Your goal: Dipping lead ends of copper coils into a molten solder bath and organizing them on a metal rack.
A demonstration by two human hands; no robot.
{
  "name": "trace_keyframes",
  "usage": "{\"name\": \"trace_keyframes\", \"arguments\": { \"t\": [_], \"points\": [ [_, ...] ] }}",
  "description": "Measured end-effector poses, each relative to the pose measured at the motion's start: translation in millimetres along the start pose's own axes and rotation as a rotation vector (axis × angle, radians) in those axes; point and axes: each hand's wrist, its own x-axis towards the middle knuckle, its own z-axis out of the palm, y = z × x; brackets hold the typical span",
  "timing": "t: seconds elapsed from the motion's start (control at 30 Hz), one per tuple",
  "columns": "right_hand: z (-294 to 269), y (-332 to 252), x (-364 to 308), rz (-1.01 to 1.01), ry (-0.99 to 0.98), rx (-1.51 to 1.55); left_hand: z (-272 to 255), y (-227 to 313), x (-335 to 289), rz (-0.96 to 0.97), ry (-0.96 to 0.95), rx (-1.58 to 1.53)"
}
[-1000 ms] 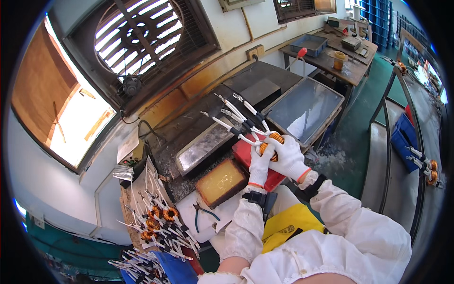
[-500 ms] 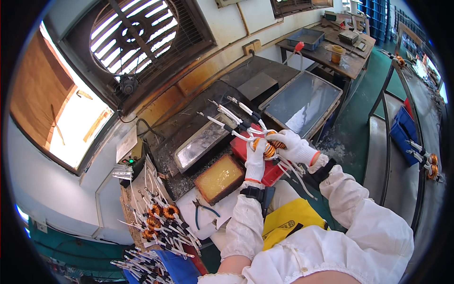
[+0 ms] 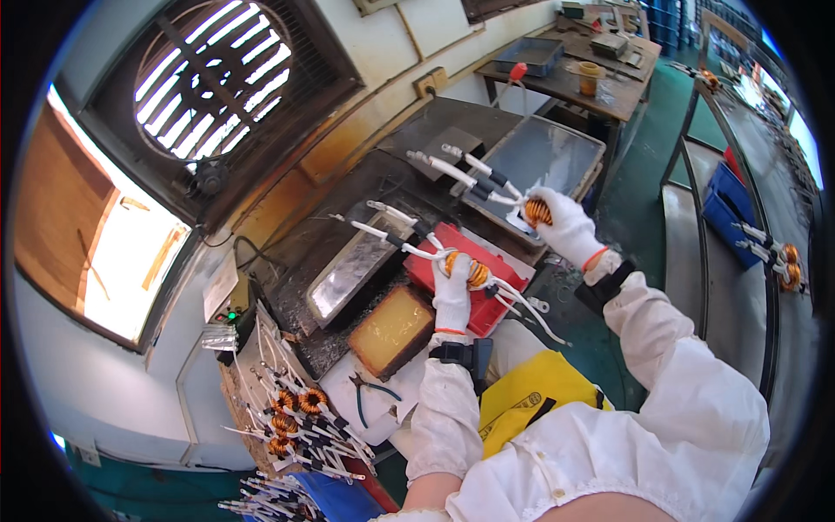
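My left hand (image 3: 450,304), in a white glove, is closed around a copper-wound toroidal coil (image 3: 477,273) with white-sleeved leads, above a red plastic tray (image 3: 450,237). Farther right and higher, my gloved right hand (image 3: 570,233) grips a second toroidal coil (image 3: 537,211); its white leads (image 3: 474,180) with black sleeves point away to the left. Left of the red tray sit a long metal trough (image 3: 352,280) with a shiny silvery surface and a brown-sided pan (image 3: 391,332) of amber material. Cutting pliers (image 3: 376,388) lie on the white sheet nearer to me.
Several coils with leads (image 3: 311,401) are heaped at the lower left, above a blue bin (image 3: 335,496). A small control box (image 3: 233,306) shows a green light. Beyond my right hand lies a wide metal tray (image 3: 570,152). Metal racking (image 3: 687,235) stands on the right, with more coils (image 3: 790,265).
My hands have come apart. The right hand has moved up and away to the right with one coil, while the left keeps the other over the red tray. The view has shifted slightly.
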Motion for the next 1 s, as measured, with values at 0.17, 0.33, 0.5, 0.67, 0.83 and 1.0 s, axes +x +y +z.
{"name": "trace_keyframes", "arguments": {
  "t": [0.17,0.33,0.5,0.67,0.83,1.0],
  "points": [
    [-47.4,46.7,-4.4,0.068,-0.064,-0.322,1.8,0.9,-0.8,0.008,-0.024,-0.015],
    [-72.3,83.4,-18.3,0.149,-0.249,-0.467,-1.3,-5.7,3.5,0.001,-0.013,0.103],
    [-80.3,88.4,-22.0,0.217,-0.337,-0.564,0.3,-1.2,0.2,-0.006,-0.018,0.175],
    [-77.6,98.9,-20.7,0.203,-0.341,-0.605,-3.0,-5.9,2.0,0.0,-0.072,0.094],
    [-76.3,96.3,-15.4,0.238,-0.424,-0.623,-9.7,-7.7,3.9,-0.035,-0.056,-0.044],
    [-81.9,92.3,-14.6,0.232,-0.413,-0.62,-12.3,-6.7,5.5,-0.053,-0.078,-0.065]
  ]
}}
